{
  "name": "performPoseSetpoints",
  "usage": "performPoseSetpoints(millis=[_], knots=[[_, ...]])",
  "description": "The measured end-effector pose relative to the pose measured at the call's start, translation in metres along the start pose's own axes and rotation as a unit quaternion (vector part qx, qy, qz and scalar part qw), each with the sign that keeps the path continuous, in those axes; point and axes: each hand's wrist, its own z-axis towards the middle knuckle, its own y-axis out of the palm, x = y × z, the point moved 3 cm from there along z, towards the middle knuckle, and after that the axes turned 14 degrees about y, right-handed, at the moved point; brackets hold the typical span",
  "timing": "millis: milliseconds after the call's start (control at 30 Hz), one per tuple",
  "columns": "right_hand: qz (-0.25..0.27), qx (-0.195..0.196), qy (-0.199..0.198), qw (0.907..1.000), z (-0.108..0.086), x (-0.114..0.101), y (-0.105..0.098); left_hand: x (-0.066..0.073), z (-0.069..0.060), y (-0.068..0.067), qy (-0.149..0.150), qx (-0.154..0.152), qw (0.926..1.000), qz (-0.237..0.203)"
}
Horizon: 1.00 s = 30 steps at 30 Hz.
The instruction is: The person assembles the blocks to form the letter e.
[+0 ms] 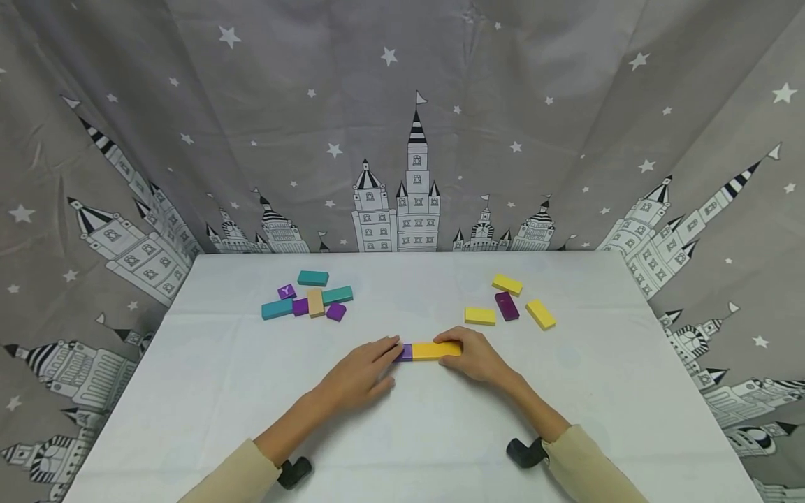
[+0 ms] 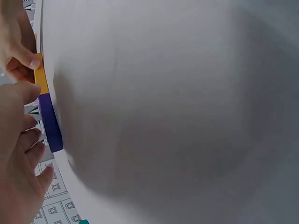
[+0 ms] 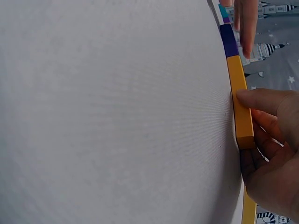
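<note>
A yellow block [image 1: 434, 351] and a purple block [image 1: 405, 353] lie end to end in a row on the white table. My right hand [image 1: 474, 356] pinches the yellow block near its right end, thumb on the near side and fingers on the far side. At the row's left end is my left hand [image 1: 360, 375], its fingers extended over part of the purple block and its thumb apart from it. The left wrist view shows the purple block's [image 2: 50, 123] long side beside the loosely spread left fingers. Whether those fingers touch it I cannot tell.
At the back left lie several teal blocks [image 1: 313, 278], purple pieces [image 1: 336, 311] and a tan block [image 1: 316, 303]. Several yellow blocks [image 1: 480, 316] and a dark purple block [image 1: 506, 306] lie at the back right. A grey castle-print curtain [image 1: 402, 70] hangs behind the table.
</note>
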Motion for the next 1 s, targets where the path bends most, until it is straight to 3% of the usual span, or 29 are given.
performPoseSetpoints(millis=[367, 800, 900, 1000], knots=[[0.005, 0.0, 0.008, 1.0, 0.0, -0.001, 0.0, 0.011, -0.006, 0.006, -0.016, -0.099, 0.9929, 0.064], [0.024, -0.004, -0.006, 0.9997, -0.004, 0.002, -0.002, 0.016, -0.005, 0.006, -0.015, -0.111, 0.9915, 0.067], [0.036, 0.026, -0.009, 0.999, -0.007, 0.007, -0.01, 0.016, -0.005, 0.006, -0.015, -0.111, 0.9914, 0.067], [0.032, 0.091, -0.015, 0.9952, -0.009, 0.016, -0.025, 0.016, -0.005, 0.006, -0.016, -0.114, 0.9909, 0.069]])
